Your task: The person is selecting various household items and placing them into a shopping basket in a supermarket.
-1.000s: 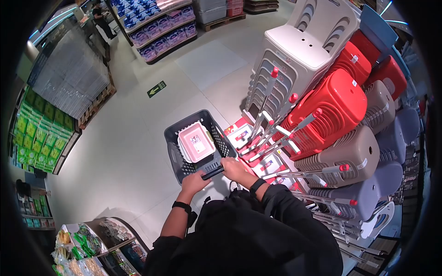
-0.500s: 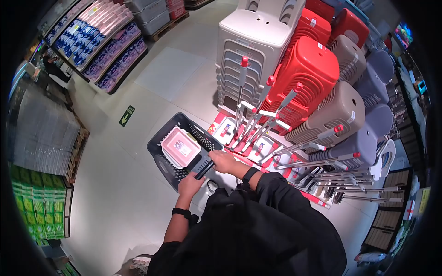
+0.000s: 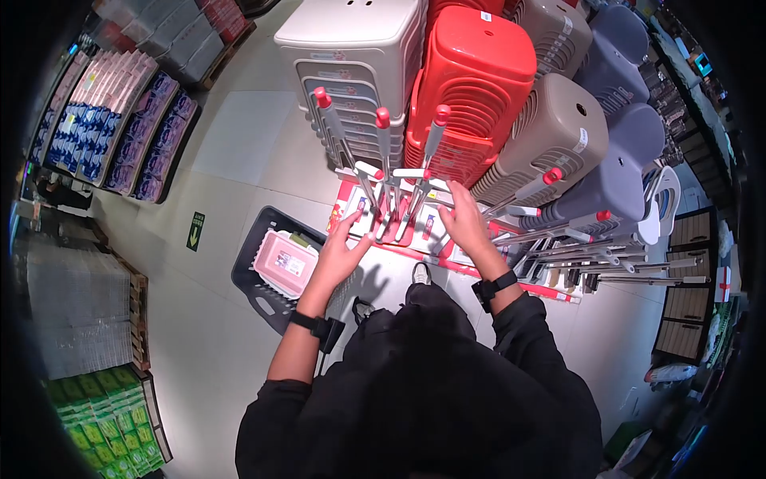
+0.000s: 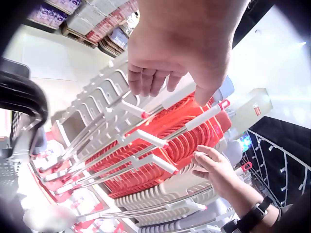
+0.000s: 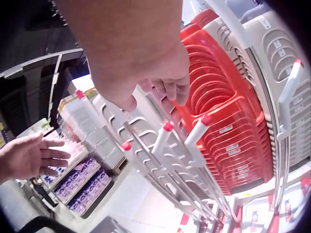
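In the head view several metal poles (image 3: 384, 144) with red-tipped white handles stand upright on a red and white display base, in front of stacked stools. My left hand (image 3: 341, 254) is off the basket, fingers spread, just left of the poles. My right hand (image 3: 465, 222) reaches up at their right side with fingers apart. Both hands hold nothing visible. The left wrist view shows my left hand (image 4: 180, 53) over the handles, fingers loosely bent. In the right wrist view my right hand (image 5: 141, 73) hangs above the red-tipped handles (image 5: 167, 127).
A dark basket (image 3: 249, 231) holding pink and white trays (image 3: 286, 262) stands on the floor at my left. Red stools (image 3: 479, 64), beige stools (image 3: 351, 32) and grey stools rise behind the poles. Green packs (image 3: 104, 415) lie at the lower left.
Both hands have let go of the basket handle and moved to the right, up to the poles. The view has turned right, so the basket appears farther left and the poles nearer the middle.
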The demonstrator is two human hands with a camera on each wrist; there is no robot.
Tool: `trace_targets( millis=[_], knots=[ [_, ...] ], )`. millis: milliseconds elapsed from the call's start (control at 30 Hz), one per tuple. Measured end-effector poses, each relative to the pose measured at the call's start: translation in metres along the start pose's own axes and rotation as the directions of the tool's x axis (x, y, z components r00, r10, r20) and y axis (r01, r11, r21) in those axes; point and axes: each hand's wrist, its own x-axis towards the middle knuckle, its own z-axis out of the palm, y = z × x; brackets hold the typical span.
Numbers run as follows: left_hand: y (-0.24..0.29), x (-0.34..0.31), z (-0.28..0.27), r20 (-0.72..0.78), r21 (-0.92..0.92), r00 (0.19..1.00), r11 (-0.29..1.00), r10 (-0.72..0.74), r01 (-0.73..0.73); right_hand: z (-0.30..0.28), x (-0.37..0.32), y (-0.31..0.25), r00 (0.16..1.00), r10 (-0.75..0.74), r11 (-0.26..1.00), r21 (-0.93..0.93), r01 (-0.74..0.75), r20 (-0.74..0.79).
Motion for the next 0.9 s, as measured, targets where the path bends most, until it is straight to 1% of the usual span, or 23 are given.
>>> trace_targets(
  millis=[67, 133, 167, 200, 233, 267, 333, 367, 400, 467, 500, 533, 600, 633, 667, 733, 767, 800, 867, 900],
  knots=[
    [0.009, 0.043, 0.026, 0.055, -0.150, 0.998, 0.989, 0.016, -0.007, -0.001, 0.015, 0.033, 0.999, 0.043, 0.999, 0.004, -0.043, 0.031],
    [0.022, 0.078, 0.051, 0.011, -0.288, 0.999, 0.957, 0.034, -0.029, 0.000, 0.024, 0.054, 0.994, 0.087, 0.996, 0.013, -0.088, 0.067],
    [0.032, 0.088, 0.058, 0.067, -0.337, 0.998, 0.941, -0.010, 0.032, 0.001, 0.029, 0.059, 0.975, 0.121, 0.992, 0.003, -0.124, 0.188],
    [0.023, 0.104, 0.072, 0.014, -0.320, 0.999, 0.947, 0.044, -0.037, -0.001, 0.034, 0.062, 0.941, 0.150, 0.988, -0.012, -0.153, 0.302],
    [0.027, 0.113, 0.080, 0.021, -0.300, 0.999, 0.954, 0.034, -0.026, -0.002, 0.038, 0.061, 0.901, 0.191, 0.980, -0.029, -0.195, 0.389],
    [0.031, 0.122, 0.087, 0.026, -0.280, 0.999, 0.960, 0.027, -0.018, -0.001, 0.042, 0.061, 0.900, 0.195, 0.979, -0.024, -0.201, 0.390],
    [0.035, 0.143, 0.107, 0.030, -0.266, 0.999, 0.964, 0.028, -0.019, 0.001, 0.049, 0.063, 0.826, 0.190, 0.980, -0.147, -0.131, 0.532],
    [0.036, 0.151, 0.114, 0.028, -0.256, 0.999, 0.966, 0.036, -0.028, 0.000, 0.052, 0.062, 0.800, 0.215, 0.976, -0.154, -0.154, 0.561],
    [0.029, 0.163, 0.122, 0.033, -0.249, 0.999, 0.968, 0.035, -0.026, 0.002, 0.053, 0.065, 0.800, 0.217, 0.976, -0.148, -0.160, 0.560],
    [0.012, 0.182, 0.138, 0.109, -0.378, 0.992, 0.926, 0.060, -0.014, 0.013, 0.051, 0.073, 0.813, 0.184, 0.981, -0.154, -0.117, 0.552],
    [0.021, 0.184, 0.141, 0.061, -0.361, 0.998, 0.933, 0.019, 0.004, 0.023, 0.048, 0.081, 0.843, 0.148, 0.987, -0.130, -0.094, 0.516],
    [0.016, 0.191, 0.146, 0.062, -0.360, 0.998, 0.933, 0.022, 0.002, 0.029, 0.049, 0.087, 0.845, 0.148, 0.987, -0.130, -0.095, 0.514],
    [0.014, 0.200, 0.149, 0.072, -0.186, 0.991, 0.974, -0.114, 0.126, 0.034, 0.053, 0.090, 0.810, 0.212, 0.975, -0.178, -0.135, 0.548],
    [0.017, 0.202, 0.150, 0.046, -0.060, 0.985, 0.984, -0.166, 0.169, 0.033, 0.054, 0.089, 0.800, 0.227, 0.969, -0.207, -0.131, 0.555],
    [0.020, 0.202, 0.150, 0.076, -0.066, 0.976, 0.976, -0.202, 0.207, 0.033, 0.054, 0.088, 0.802, 0.222, 0.970, -0.207, -0.125, 0.554],
    [0.027, 0.206, 0.147, 0.153, -0.036, 0.950, 0.959, -0.274, 0.282, 0.032, 0.056, 0.087, 0.779, 0.205, 0.975, -0.197, -0.107, 0.592],
    [0.017, 0.207, 0.154, 0.105, -0.016, 0.960, 0.965, -0.259, 0.262, 0.030, 0.056, 0.089, 0.781, 0.188, 0.977, -0.197, -0.085, 0.595],
    [0.018, 0.206, 0.154, 0.100, -0.028, 0.968, 0.972, -0.230, 0.234, 0.032, 0.056, 0.094, 0.782, 0.178, 0.978, -0.195, -0.074, 0.597],
    [0.024, 0.202, 0.152, 0.093, -0.004, 0.971, 0.975, -0.222, 0.223, 0.039, 0.054, 0.104, 0.796, 0.141, 0.982, -0.182, -0.039, 0.589],
    [0.025, 0.202, 0.153, 0.111, 0.029, 0.957, 0.964, -0.267, 0.265, 0.038, 0.054, 0.104, 0.793, 0.138, 0.980, -0.195, -0.025, 0.593]
  ],
)
